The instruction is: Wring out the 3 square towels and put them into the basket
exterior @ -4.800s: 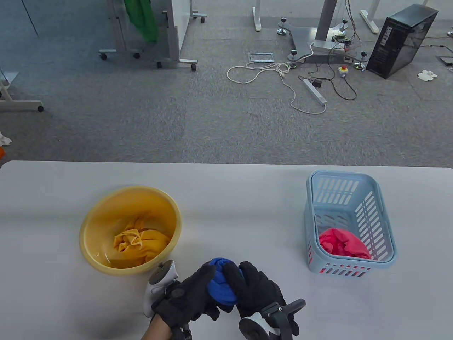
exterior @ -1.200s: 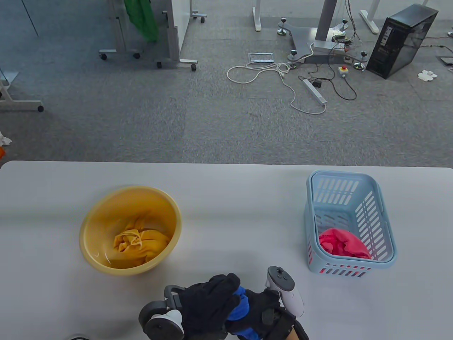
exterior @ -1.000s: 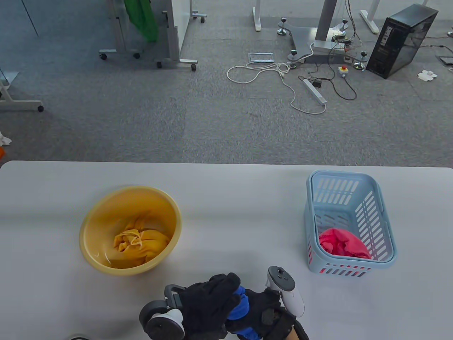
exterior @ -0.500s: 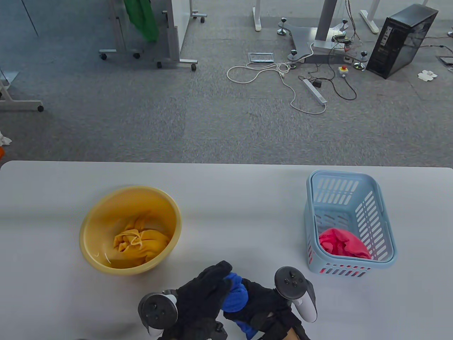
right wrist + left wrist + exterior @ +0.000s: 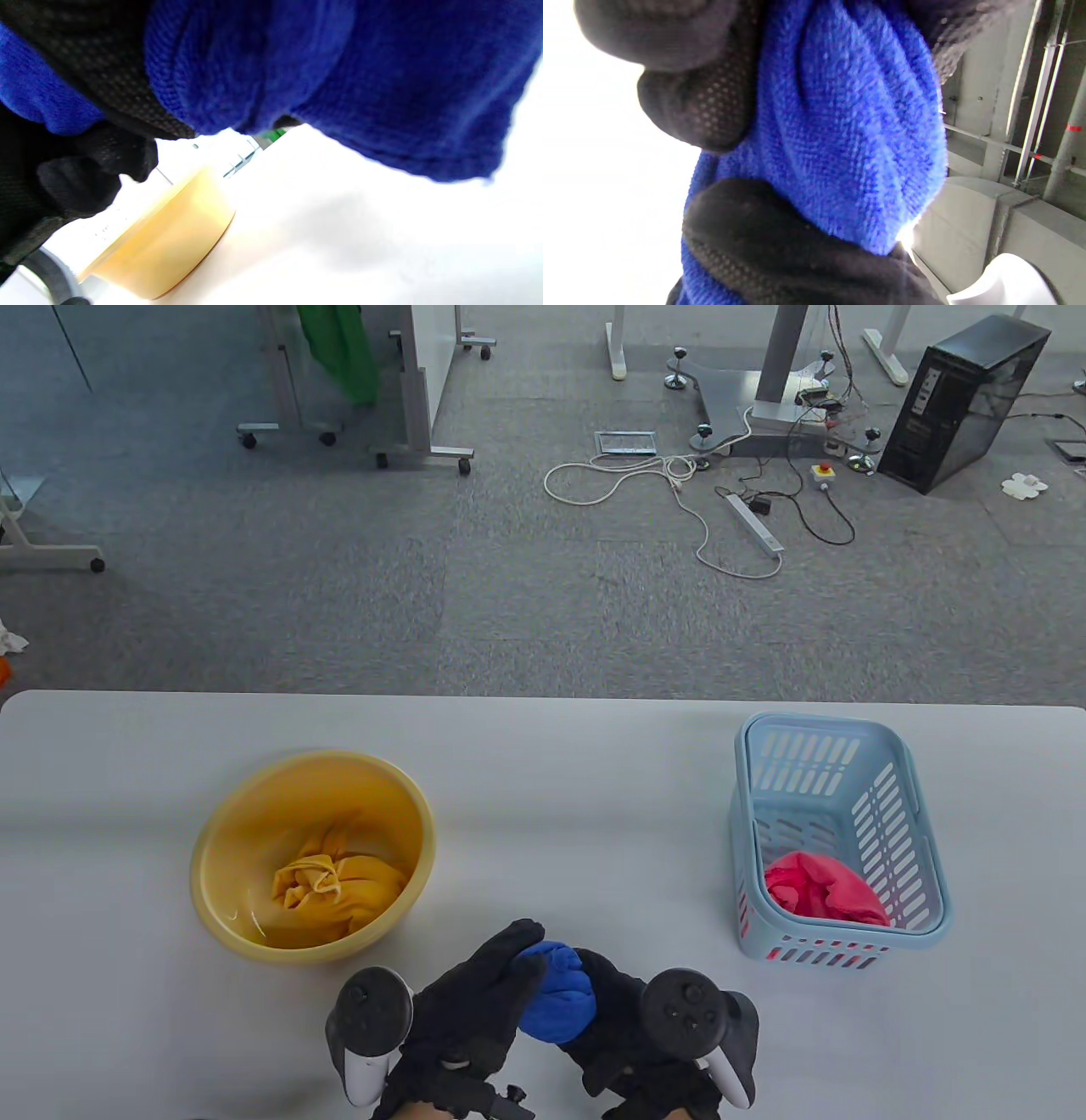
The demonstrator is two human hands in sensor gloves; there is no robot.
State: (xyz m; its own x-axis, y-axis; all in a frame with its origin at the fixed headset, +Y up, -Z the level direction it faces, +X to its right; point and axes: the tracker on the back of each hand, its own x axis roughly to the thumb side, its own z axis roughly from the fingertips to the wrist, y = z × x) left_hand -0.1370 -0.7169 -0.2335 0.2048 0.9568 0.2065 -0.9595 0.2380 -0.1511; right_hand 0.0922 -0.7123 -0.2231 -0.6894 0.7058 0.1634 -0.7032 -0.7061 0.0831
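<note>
Wringing the second towel: our hands have rolled back level

We hold the blue towel (image 5: 556, 1003) bunched above the near edge of the desk (image 5: 543, 780), the left hand (image 5: 462, 1027) and right hand (image 5: 632, 1027) both clenched round it; in the left wrist view our gloved fingers (image 5: 700, 106) bite into the cloth. A second ago our wrists were twisted, the left glove lying over the right; now they have turned back, both trackers face up, and the bundle has risen a little toward the yellow basin (image 5: 312, 857). We judge this twist spent: the blue towel goes next to the basket (image 5: 840, 831), where the red towel (image 5: 823, 891) already lies, while the yellow towel (image 5: 335, 891) waits in the basin.
</note>
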